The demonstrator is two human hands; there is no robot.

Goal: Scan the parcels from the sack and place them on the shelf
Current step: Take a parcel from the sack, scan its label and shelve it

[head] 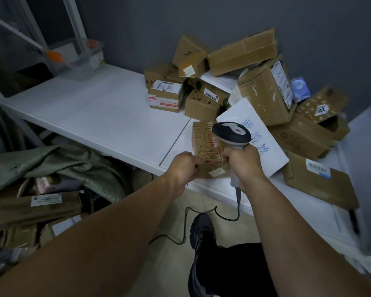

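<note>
My left hand grips the near left edge of a small brown parcel printed with red letters, which rests at the front edge of the white shelf. My right hand is closed around the handle of a grey and black barcode scanner, whose head hangs just above the parcel. A green sack lies crumpled on the floor at the left, with parcels spilling out beside it.
A heap of cardboard boxes fills the shelf's right half, with a white handwritten package leaning on it. A flat box lies at the right. A clear plastic bin stands at the back left. The scanner cable trails over the floor near my shoe.
</note>
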